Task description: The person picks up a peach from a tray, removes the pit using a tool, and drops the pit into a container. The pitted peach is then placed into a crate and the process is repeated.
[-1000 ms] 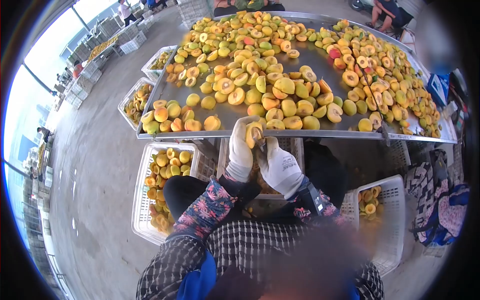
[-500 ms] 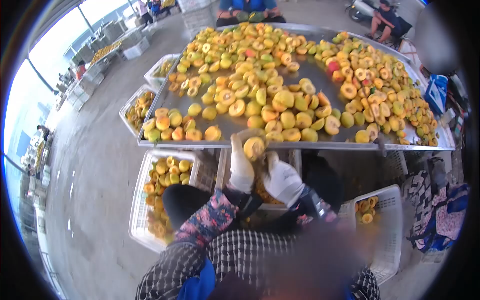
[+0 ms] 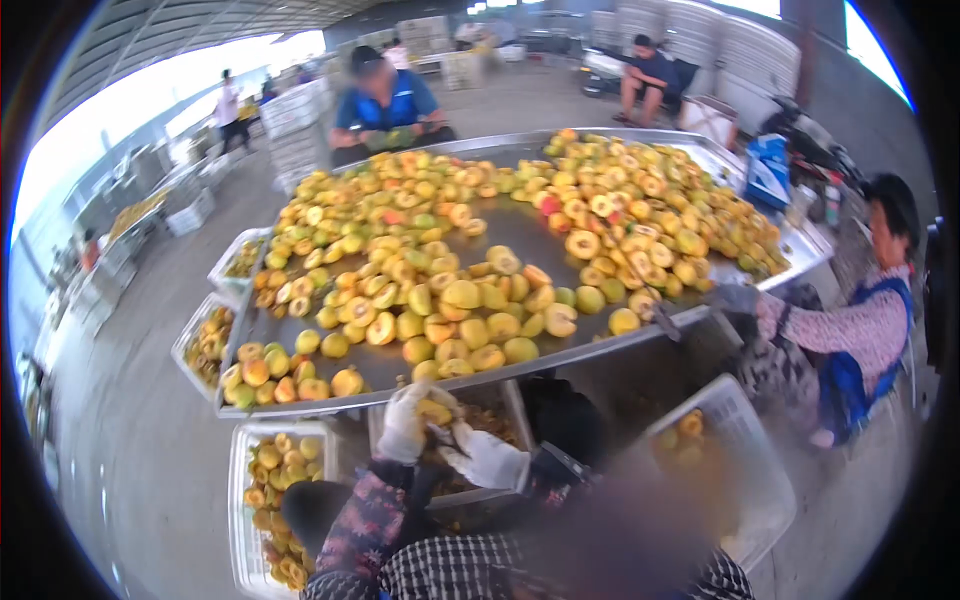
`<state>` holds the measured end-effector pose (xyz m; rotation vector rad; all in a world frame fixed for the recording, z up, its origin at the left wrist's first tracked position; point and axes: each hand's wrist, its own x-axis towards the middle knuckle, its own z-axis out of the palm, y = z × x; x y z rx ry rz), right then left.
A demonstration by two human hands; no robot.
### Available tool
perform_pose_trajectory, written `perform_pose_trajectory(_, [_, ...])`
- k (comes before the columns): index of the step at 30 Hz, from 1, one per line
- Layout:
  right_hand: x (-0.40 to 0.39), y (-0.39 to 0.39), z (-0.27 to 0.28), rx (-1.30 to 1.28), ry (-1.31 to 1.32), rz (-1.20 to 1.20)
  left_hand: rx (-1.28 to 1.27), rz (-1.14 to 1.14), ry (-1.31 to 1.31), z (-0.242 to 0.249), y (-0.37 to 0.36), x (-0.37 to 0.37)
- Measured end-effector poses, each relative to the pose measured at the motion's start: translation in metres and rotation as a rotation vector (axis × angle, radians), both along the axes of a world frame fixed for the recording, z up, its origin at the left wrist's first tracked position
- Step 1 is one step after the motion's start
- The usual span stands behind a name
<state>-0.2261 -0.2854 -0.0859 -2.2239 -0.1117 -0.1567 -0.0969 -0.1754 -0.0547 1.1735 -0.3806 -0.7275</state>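
Observation:
My left hand (image 3: 405,425), in a white glove, is closed around a yellow peach (image 3: 434,411) just below the front edge of the metal table (image 3: 380,370). Close beside it is my right hand (image 3: 486,458), also gloved, its fingers bent together by the fruit. Whatever the right fingers grip is too blurred to make out. Under both hands stands a crate (image 3: 517,410) with brownish scraps in it. Many halved peaches (image 3: 462,294) lie heaped on the table in front of me.
A white crate of peach halves (image 3: 240,500) stands at my left, another white crate (image 3: 770,480) at my right. A co-worker (image 3: 870,320) sits to the right with a gloved hand at the table edge. Another person (image 3: 385,105) works across the table. Two more crates (image 3: 185,350) flank its left side.
The view has tilted up and turned right, bringing the co-worker on the right into sight. My hands remain together, and the peach in my left hand has turned.

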Motion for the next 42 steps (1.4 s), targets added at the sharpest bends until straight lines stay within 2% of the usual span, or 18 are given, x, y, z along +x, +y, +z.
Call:
perform_pose_trajectory(2, [-0.006,0.001,0.027,0.063,0.077,-0.040,0.028,-0.096,0.004,0.006,-0.001,-0.002])
perform_pose_trajectory(4, [-0.004,0.000,0.004,0.011,0.099,-0.039,0.064,-0.190,0.058,0.006,0.000,0.004])
perform_pose_trajectory(6, [0.001,-0.002,-0.035,0.206,-0.098,-0.011,0.125,-0.233,0.022,0.008,0.000,0.006])
perform_pose_trajectory(8, [-0.008,0.001,0.010,1.012,0.519,-0.007,0.033,-0.256,-0.008,0.004,-0.001,0.006])
perform_pose_trajectory(10, [-0.011,-0.002,0.027,1.161,0.583,-0.020,-0.019,-0.232,-0.061,0.004,-0.001,0.005])
perform_pose_trajectory(15, [-0.014,-0.020,0.022,1.515,0.702,0.047,-0.133,0.052,0.334,-0.004,-0.024,-0.011])
perform_pose_trajectory(18, [-0.022,-0.023,0.013,1.610,0.663,0.243,-0.035,0.087,0.239,-0.018,-0.024,0.003])
perform_pose_trajectory(21, [-0.029,-0.019,0.024,1.430,0.633,0.033,-0.064,0.318,0.383,-0.019,-0.007,0.014])
perform_pose_trajectory(24, [-0.018,-0.029,-0.013,0.936,0.530,-0.169,-0.138,0.298,0.262,-0.017,0.012,0.023])
perform_pose_trajectory(27, [-0.017,-0.037,-0.048,0.317,0.311,-0.141,-0.045,0.598,-0.006,0.011,0.053,0.042])
perform_pose_trajectory(28, [-0.019,-0.037,-0.056,0.138,0.221,-0.135,0.134,0.769,-0.214,0.003,0.079,0.062])
perform_pose_trajectory(30, [-0.021,-0.036,-0.068,0.241,0.341,-0.111,0.443,0.970,-0.651,0.017,0.130,0.089])
perform_pose_trajectory(31, [-0.021,-0.034,-0.061,0.185,0.355,-0.117,0.489,1.021,-0.657,0.024,0.150,0.098])
perform_pose_trajectory(32, [-0.020,-0.032,-0.052,0.126,0.368,-0.128,0.927,0.948,-0.841,0.037,0.177,0.109])
perform_pose_trajectory(34, [-0.013,-0.029,-0.031,0.098,0.402,-0.101,1.488,0.882,-1.071,0.042,0.196,0.123])
perform_pose_trajectory(35, [-0.010,-0.027,-0.026,0.084,0.422,-0.089,1.661,0.825,-1.014,0.044,0.191,0.128])
perform_pose_trajectory(40, [0.004,-0.020,-0.020,0.082,0.433,-0.033,0.981,0.506,-1.251,-0.003,0.127,0.216])
perform_pose_trajectory(42, [0.007,-0.018,-0.018,0.051,0.451,-0.013,1.016,0.268,-1.204,-0.006,0.086,0.226])
